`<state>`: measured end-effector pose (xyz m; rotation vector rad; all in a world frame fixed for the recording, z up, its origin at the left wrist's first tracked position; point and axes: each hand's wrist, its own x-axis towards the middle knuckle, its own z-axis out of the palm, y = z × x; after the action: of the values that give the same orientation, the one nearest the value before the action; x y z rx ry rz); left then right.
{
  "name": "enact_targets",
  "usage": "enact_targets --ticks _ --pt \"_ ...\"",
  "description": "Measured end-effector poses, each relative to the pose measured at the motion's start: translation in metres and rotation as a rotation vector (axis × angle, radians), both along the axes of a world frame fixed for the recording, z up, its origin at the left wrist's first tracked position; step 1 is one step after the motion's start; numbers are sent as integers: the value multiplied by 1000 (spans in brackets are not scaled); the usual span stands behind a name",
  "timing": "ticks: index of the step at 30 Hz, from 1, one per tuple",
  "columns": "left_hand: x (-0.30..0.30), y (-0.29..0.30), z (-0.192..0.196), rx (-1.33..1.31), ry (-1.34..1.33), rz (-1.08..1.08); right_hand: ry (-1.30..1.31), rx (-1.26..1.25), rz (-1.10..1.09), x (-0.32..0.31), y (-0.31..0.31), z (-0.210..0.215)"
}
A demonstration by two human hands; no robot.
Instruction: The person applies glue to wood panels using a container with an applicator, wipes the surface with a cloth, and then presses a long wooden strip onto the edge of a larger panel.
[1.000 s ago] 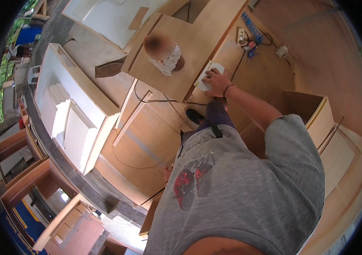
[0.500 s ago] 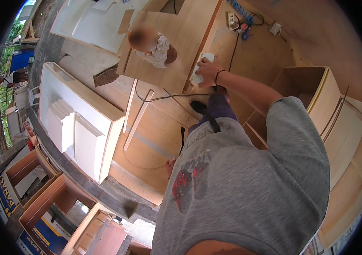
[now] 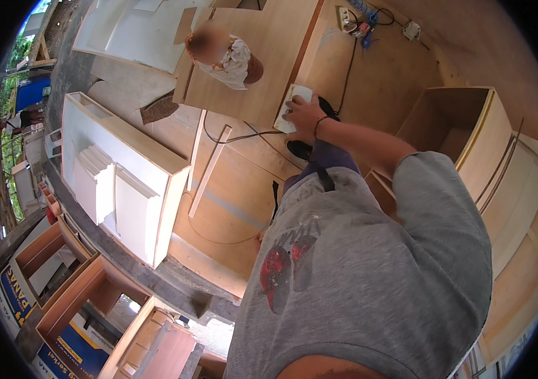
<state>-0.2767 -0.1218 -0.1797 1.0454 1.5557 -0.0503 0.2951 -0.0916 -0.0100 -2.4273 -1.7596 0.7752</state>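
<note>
My right hand reaches forward and rests on a white rectangular block, fingers wrapped over it. The block lies on the near edge of a large light-wood panel. A dark band circles that wrist. My left hand is hidden from the camera. My grey shirt with a red print fills the lower right of the picture.
Another person crouches on the same panel. A white cabinet lies at the left, an open wooden cabinet box at the right. A thin wooden strip and a black cable cross the floor boards. A power strip sits at the far top.
My right hand stays on the white block, which has shifted slightly along the panel edge. The view has tilted, so the crouching person and panel sit higher in the picture.
</note>
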Motion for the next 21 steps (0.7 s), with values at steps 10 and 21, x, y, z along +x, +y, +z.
enact_targets --ticks 10,21 --pt "0 1 5 -16 -8 1 11 -14 1 -7 -16 0" --pt "5 6 10 -20 -14 3 -4 -25 66 -24 -9 -4"
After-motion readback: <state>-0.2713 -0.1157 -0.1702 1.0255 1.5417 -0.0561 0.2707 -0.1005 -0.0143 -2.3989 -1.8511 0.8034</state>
